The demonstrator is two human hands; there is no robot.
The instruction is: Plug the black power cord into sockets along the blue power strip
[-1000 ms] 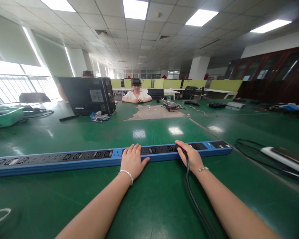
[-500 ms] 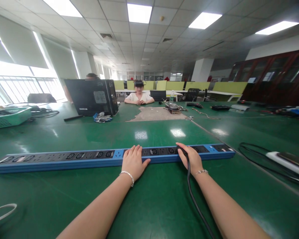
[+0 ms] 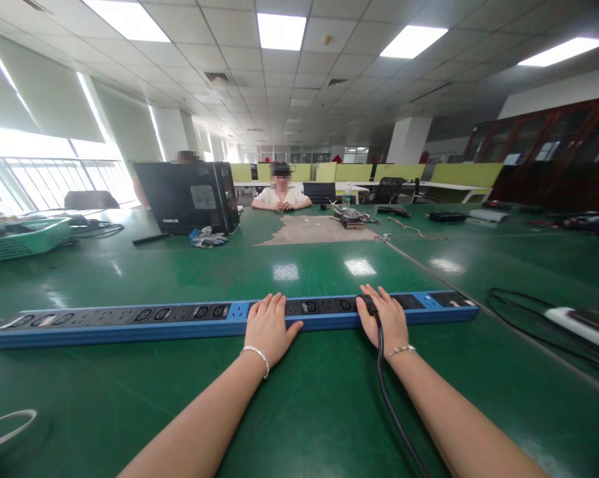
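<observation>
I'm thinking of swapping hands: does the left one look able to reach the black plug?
Probably yes: just a stretch of blue power strip separates the left hand from the black plug, though the right hand lies against it and may crowd the grip.

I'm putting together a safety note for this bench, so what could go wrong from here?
The black cable runs from its plug close beside the right forearm, so an arm movement might catch it and tug the plug askew. The power strip shows no clamp; if the left hand lifted, it might slide. The right hand partly hides where plug and strip meet, so a poor fit might go unnoticed.
</observation>
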